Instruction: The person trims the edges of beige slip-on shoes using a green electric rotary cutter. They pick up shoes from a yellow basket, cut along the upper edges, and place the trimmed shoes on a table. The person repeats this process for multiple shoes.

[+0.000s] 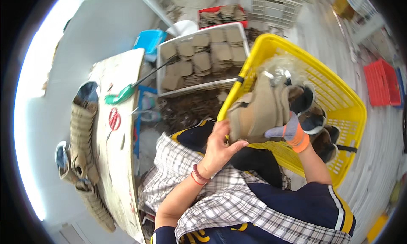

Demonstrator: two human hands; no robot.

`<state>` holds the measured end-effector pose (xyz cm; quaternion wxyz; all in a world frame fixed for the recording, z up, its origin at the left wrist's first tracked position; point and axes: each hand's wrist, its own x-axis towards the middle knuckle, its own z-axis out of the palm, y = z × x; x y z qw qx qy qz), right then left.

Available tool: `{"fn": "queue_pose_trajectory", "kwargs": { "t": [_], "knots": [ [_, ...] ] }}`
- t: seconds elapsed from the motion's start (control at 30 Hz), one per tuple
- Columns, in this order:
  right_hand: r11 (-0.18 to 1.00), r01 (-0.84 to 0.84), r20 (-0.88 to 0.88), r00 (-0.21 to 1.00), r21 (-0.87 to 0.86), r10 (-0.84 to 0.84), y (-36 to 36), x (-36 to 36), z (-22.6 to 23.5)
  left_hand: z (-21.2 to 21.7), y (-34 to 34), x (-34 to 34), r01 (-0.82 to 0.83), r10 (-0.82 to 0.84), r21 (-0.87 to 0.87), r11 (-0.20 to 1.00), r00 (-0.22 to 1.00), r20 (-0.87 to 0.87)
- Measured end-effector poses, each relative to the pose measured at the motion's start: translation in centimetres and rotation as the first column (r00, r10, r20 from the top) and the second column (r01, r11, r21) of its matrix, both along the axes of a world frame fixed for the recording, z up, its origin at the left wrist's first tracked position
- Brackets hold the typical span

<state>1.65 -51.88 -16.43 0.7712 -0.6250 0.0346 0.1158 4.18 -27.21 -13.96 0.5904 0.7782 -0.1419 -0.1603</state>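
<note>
A stack of khaki shoe uppers (258, 110) with a tan panel is at the near left side of a yellow plastic basket (356, 99). My left hand (221, 144), bare and with bracelets at the wrist, has its fingers at the stack's left edge, the thumb pointing right. On the stack's lower right side, my right hand (292, 133) grips it in a grey and orange glove. More uppers with dark, fuzzy lining (316, 119) lie nested in the basket beside my right hand. Crumpled clear plastic (282, 68) covers part of the basket's far end.
Left stands a worktable (116, 167) with red-handled scissors (113, 119) and a green-handled tool (123, 95). Nested uppers (82, 129) line its outer edge. A white crate (203, 85) of cut khaki pieces is ahead; a red basket (381, 82) stands far right.
</note>
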Motion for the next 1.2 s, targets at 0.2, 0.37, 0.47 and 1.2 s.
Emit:
{"fn": "queue_pose_trajectory", "kwargs": {
  "t": [0.2,0.37,0.47,1.2],
  "knots": [
    [0.631,-0.626,-0.155,0.755,-0.458,0.637,10.8,6.4,11.3,3.9,11.6,-1.3,-0.349,0.175,-0.386,0.854,0.891,-0.419],
    [0.987,0.027,0.810,0.576,-0.159,0.115,13.1,5.3,1.1,1.8,17.1,-3.7,-0.531,0.373,-0.517,0.671,0.845,-0.384],
    [0.828,0.318,0.325,0.929,-0.461,-0.176,6.6,3.6,-7.4,-0.6,21.0,-5.6,-0.562,0.404,-0.584,0.586,0.827,-0.391],
    [0.611,0.361,-0.421,0.481,-0.705,-0.769,-18.2,6.4,-33.6,-3.4,23.0,-7.3,-0.752,0.504,-0.421,0.507,0.655,-0.562]
  ]
}}
